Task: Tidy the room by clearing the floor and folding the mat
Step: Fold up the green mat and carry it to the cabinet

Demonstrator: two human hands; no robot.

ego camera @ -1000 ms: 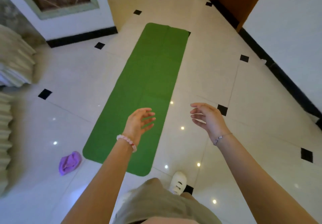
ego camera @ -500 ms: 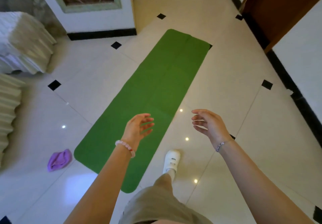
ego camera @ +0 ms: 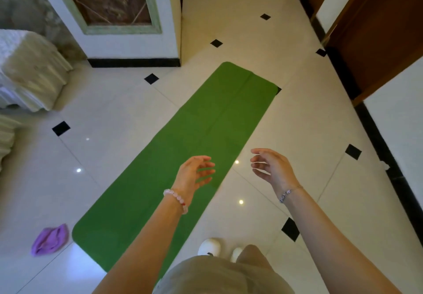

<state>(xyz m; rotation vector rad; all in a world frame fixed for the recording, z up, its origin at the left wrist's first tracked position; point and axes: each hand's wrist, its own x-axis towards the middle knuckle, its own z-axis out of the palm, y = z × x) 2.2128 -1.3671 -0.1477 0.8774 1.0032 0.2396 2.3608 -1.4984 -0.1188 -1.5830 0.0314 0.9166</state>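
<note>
The person has stepped nearer the flat green rubber mat [ego camera: 183, 156]; left hand [ego camera: 194, 174] and right hand [ego camera: 272, 167] hover, fingers spread, empty, crumpled purple cloth [ego camera: 50, 240] beside it.

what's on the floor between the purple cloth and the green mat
Nothing: in the head view only bare tiled floor separates the purple cloth from the green mat.

Probably a home: glossy tiled floor [ego camera: 297, 110], wooden door [ego camera: 377, 30], green mat [ego camera: 194, 145] laid flat.
</note>
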